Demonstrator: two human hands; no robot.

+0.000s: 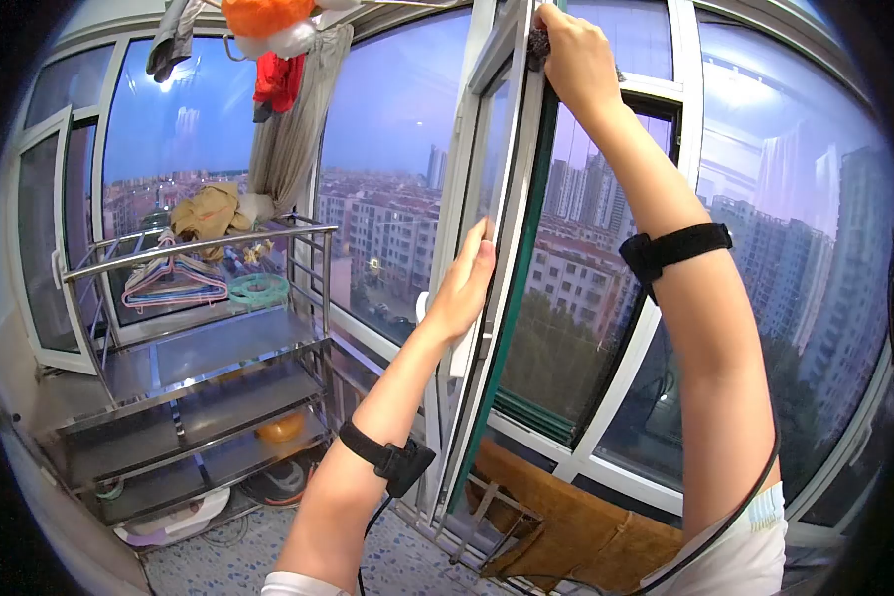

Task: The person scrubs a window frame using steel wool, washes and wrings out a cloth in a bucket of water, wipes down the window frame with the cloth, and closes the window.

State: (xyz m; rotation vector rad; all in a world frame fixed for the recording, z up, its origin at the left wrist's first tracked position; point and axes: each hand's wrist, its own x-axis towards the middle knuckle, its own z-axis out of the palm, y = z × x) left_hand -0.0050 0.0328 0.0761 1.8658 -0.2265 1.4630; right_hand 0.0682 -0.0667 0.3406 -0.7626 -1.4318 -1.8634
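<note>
An opened window sash (507, 199) with a white frame stands edge-on in front of me. My left hand (462, 288) is at the middle of the sash, its thumb pointing up along the frame and its fingers partly hidden; it seems to steady the frame. High up, my right hand (578, 60) is closed around a dark, fuzzy cloth (538, 48) and presses it to the upper part of the sash edge. Most of the cloth is covered by the hand. Below my left hand, a white window handle (459, 358) shows on the sash.
To the left stands a metal rack (199, 243) with hangers (174, 282) and a brown bundle (209, 209). Laundry, including a red garment (278, 79), hangs above. A brown board (576, 526) leans low under the window opening (586, 268). A black cable (755, 487) runs along my right arm.
</note>
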